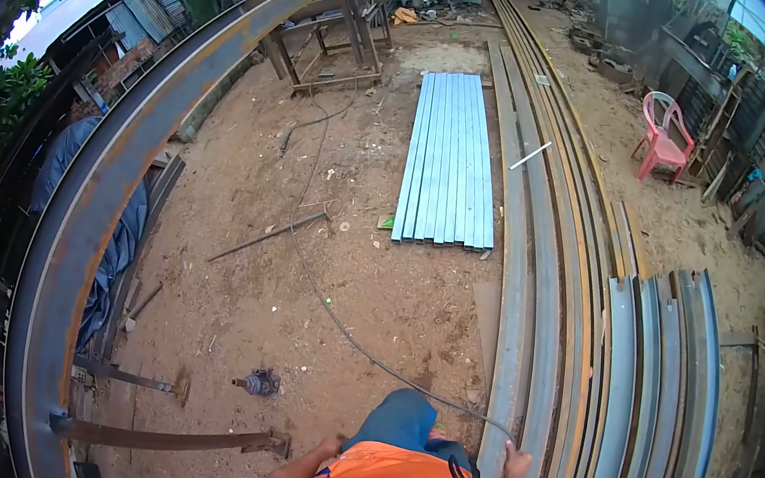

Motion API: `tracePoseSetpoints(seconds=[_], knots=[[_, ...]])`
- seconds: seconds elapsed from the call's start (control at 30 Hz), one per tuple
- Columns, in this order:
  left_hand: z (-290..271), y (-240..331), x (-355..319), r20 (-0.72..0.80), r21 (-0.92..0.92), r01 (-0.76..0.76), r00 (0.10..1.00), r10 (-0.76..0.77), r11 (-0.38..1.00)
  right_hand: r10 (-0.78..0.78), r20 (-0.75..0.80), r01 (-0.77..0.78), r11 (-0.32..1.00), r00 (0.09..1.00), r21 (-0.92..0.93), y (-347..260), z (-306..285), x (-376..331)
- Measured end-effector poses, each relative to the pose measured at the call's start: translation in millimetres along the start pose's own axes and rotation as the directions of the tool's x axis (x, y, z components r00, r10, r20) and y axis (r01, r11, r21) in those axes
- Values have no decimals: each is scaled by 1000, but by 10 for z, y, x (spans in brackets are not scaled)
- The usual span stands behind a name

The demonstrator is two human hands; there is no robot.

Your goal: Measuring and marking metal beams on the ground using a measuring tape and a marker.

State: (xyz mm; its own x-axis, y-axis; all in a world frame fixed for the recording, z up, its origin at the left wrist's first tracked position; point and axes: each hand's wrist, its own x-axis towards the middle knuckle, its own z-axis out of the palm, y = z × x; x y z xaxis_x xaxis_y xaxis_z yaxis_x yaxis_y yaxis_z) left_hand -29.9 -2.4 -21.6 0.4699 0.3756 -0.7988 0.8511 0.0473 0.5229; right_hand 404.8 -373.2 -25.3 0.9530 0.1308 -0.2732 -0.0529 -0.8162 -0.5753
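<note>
My right hand (517, 464) is at the lower edge, closed around the end of a dark cable (386, 367) beside the long steel beams (536, 353). The cable runs from my hand across the dirt, curving up toward a rusty metal stand (340, 81). By my left thigh is my left hand (328, 447); its fingers are mostly hidden, and I see nothing held in it. On the ground ahead and left of that hand lies a small dark machine part (258, 382).
A large raised I-beam (99, 214) curves along the left, propped on a brown metal support (167, 438). Silvery tubes (449, 161) lie ahead in a row. Grey channels (660, 388) are stacked at right, near a pink chair (665, 138). A thin rod (270, 237) lies on the dirt.
</note>
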Motion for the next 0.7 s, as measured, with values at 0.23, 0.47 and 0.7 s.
tracePoseSetpoints(seconds=[0.23,0.47,0.7], knots=[[-1319,1412,1959,-214,57,-79,973,90,995,-44,-121,70,972,992,226,-2378,369,2755],[-2179,3459,3471,-126,268,-217,958,257,939,170,135,-167,985,976,-37,-3378,684,4189],[-4927,8222,7036,-334,-65,-266,914,230,962,295,267,-316,948,917,38,-6023,591,6248]])
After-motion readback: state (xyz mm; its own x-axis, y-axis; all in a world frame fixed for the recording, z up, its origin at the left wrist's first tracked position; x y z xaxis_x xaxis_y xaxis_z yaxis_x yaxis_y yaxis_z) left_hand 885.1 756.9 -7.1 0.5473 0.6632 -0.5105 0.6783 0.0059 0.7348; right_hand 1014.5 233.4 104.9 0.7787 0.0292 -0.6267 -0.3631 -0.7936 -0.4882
